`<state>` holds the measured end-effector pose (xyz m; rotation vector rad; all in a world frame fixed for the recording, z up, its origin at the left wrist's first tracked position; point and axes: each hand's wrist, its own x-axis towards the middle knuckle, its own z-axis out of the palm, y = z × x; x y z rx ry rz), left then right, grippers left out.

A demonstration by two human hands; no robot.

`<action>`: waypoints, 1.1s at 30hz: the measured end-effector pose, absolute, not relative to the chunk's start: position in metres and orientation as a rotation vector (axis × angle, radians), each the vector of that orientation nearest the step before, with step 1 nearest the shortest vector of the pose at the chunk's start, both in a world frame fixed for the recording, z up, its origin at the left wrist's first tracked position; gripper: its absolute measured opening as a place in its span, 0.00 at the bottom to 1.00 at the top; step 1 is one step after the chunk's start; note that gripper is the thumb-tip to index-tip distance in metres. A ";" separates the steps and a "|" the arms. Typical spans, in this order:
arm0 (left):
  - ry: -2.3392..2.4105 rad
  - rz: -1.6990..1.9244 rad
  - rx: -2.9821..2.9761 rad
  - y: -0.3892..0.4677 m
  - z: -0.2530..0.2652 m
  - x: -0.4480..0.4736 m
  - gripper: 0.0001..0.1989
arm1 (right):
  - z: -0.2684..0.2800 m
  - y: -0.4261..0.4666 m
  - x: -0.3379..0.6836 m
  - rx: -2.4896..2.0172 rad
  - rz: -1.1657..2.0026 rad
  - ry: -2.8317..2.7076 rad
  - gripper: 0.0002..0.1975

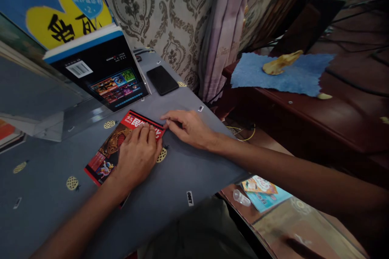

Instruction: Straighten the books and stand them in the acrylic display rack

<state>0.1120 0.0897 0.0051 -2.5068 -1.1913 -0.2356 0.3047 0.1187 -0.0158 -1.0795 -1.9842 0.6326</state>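
Observation:
A small book (111,145) with a red and black cover and large white characters lies slanted on the grey patterned tablecloth (170,186). My left hand (138,151) rests flat on the cover with its fingers stretched out, hiding the lower right part of it. At the top right corner of the book is my right hand (188,127), index finger stretched and thumb just below it. Its fingertips are at the edge of the book, and I see nothing held in them. A black phone (162,80) lies beyond the right hand, face up.
A black-backed book (100,68) and a blue and yellow book (54,4) stand upright in a clear holder (79,119) at the left. Right of the table, a dark red wooden surface (273,117) bears a blue cloth (249,73). Below lie a clear cup (241,197) and booklets (269,198).

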 end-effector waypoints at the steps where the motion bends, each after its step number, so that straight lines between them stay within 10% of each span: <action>1: -1.193 -0.241 -2.504 0.089 0.005 0.112 0.17 | -0.016 0.118 0.304 -1.102 0.576 -2.029 0.14; 12: -1.139 -0.318 -2.877 0.083 0.009 0.048 0.24 | -0.012 0.097 0.300 -0.977 -0.223 -2.534 0.11; 33: -1.075 -0.367 -3.048 0.060 0.001 0.025 0.35 | -0.028 0.169 0.259 -0.962 0.030 -2.558 0.23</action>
